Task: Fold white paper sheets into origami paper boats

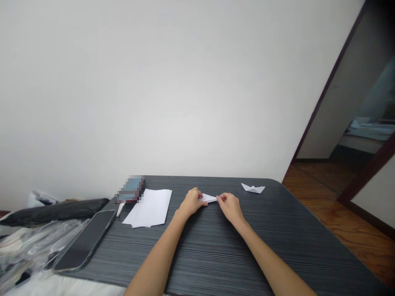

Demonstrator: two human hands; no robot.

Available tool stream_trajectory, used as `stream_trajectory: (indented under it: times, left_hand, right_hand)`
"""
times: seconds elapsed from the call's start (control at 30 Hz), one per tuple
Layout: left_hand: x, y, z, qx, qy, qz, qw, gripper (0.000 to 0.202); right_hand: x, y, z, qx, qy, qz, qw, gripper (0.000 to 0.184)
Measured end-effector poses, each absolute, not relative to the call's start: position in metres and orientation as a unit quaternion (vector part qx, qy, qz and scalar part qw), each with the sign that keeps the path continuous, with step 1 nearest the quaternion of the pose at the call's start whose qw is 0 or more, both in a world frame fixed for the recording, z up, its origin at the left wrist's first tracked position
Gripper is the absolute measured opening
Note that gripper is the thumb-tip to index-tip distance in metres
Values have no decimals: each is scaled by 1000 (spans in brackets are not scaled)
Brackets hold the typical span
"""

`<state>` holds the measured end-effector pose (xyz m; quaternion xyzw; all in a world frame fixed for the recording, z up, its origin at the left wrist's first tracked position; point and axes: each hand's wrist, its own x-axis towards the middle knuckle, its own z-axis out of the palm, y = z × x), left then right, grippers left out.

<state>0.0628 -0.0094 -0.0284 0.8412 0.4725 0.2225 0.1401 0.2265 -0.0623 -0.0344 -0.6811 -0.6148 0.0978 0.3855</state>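
A small folded white paper (209, 198) lies on the dark striped table (216, 246), held between both my hands. My left hand (193, 202) has its fingers curled over the paper's left end. On the opposite side, my right hand (230, 205) pinches the right end with fingertips pressed together. A finished white paper boat (253, 188) sits further back to the right, apart from both hands.
A stack of white paper sheets (151, 208) lies left of my hands. A dark phone (84, 240) rests at the table's left edge, a blurred small book (131, 190) behind it. Plastic wrap and a black bag lie off the left side. A doorway opens at right.
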Motion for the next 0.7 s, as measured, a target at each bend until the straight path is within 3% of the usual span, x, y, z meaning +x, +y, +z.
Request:
stream_trajectory:
  times: [0.27,0.53,0.7]
  left_hand:
    - [66,-10,-33,814,481,273,177,27]
    - [80,-29,-27,836,457,285,105,25]
    - [86,-37,-25,842,451,288,74,23]
  right_hand:
    - [217,-63,-32,-663,-593,253,380,26]
    - [212,-56,-36,-641,-545,330,428,32]
    - [211,-52,-41,-579,-584,342,454,18]
